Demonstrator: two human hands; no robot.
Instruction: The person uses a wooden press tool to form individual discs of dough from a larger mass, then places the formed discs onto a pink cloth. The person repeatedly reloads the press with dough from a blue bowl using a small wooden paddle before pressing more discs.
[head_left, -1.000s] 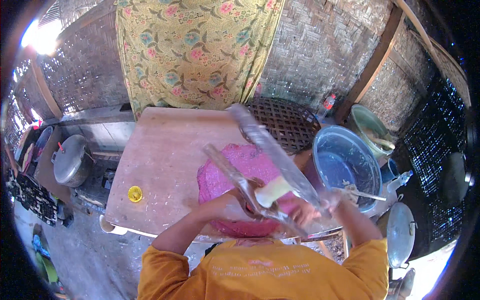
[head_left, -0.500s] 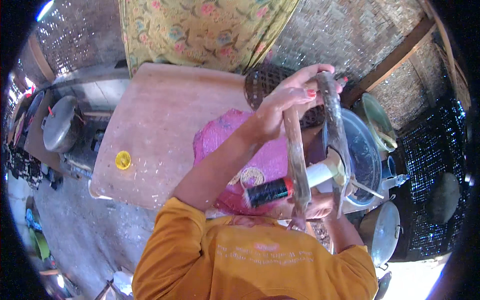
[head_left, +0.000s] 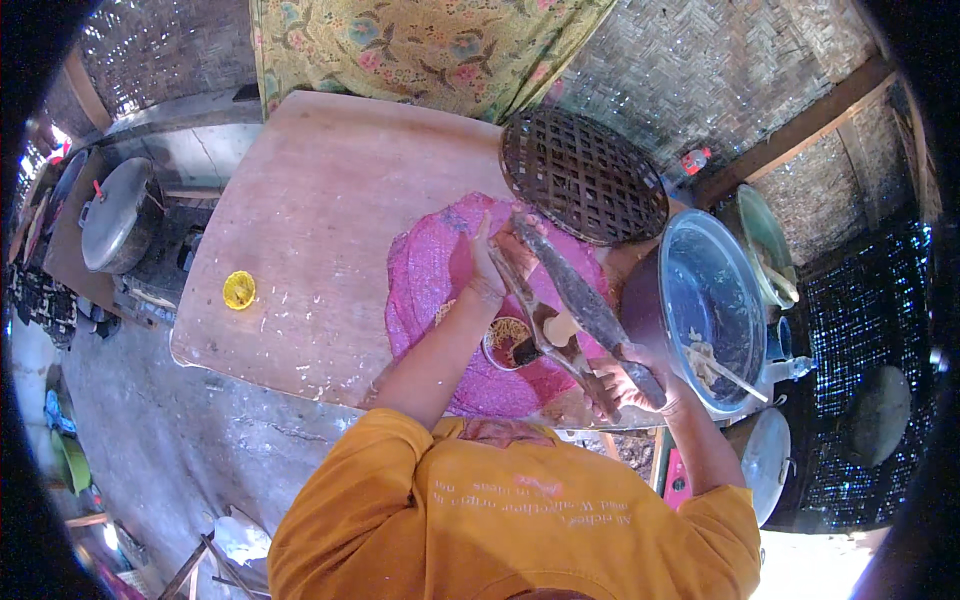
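Observation:
Both hands hold a wooden hand press [head_left: 578, 285] with two long bars, slanted over a pink plastic sheet [head_left: 428, 275]. My left hand [head_left: 487, 262] closes on the bars' far end, and my right hand [head_left: 635, 380] grips their near right end. Between the bars sits a pale tube [head_left: 560, 328], its dark lower end just over a coil of thin yellowish strands [head_left: 507, 338]. More strands on the sheet are partly hidden by my left forearm. To the right, a large blue basin [head_left: 655, 300] contains pale dough [head_left: 703, 362] and a stick.
The wooden table [head_left: 350, 170] carries a small yellow cup [head_left: 239, 290] on its left. A dark woven tray [head_left: 585, 175] lies at the back, near a bottle [head_left: 686, 165]. Behind the basin stands a green bowl [head_left: 760, 235]; a metal pot [head_left: 122, 220] is at far left.
The press has come down from a raised, sideways position to just over the pink sheet, its tube now pointing down. My left hand moved left and nearer; the woven tray shows more fully.

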